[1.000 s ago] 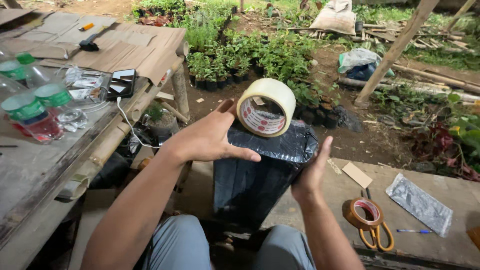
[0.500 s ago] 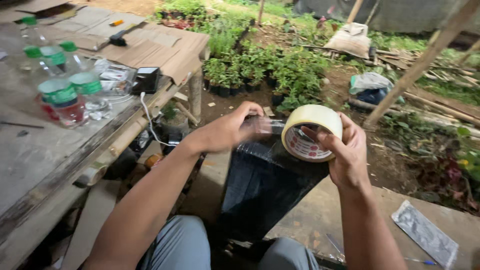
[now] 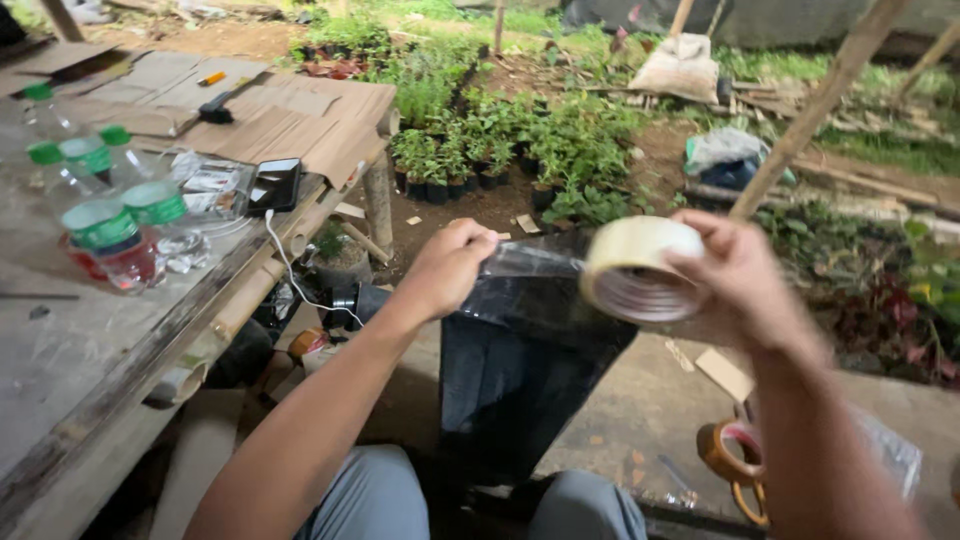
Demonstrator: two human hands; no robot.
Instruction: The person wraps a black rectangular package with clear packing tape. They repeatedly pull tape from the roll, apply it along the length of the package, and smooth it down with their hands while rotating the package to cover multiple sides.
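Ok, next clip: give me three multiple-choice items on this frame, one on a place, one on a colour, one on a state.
1. Where is the black plastic-wrapped bundle?
A. on the wooden table
B. in front of the person's knees, under the hands
C. among the potted plants

2. What colour are the caps of the clear plastic bottles?
A. green
B. red
C. white

3. What state is the pale roll of clear packing tape in?
A. lying flat on the ground
B. hanging from a post
C. held up, with a strip pulled out

Answers: 1 B, the bundle stands between the grey-trousered knees. 2 A, the bottle tops on the wooden table are green. 3 C, the right hand grips the roll while the left hand pinches the strip's free end.
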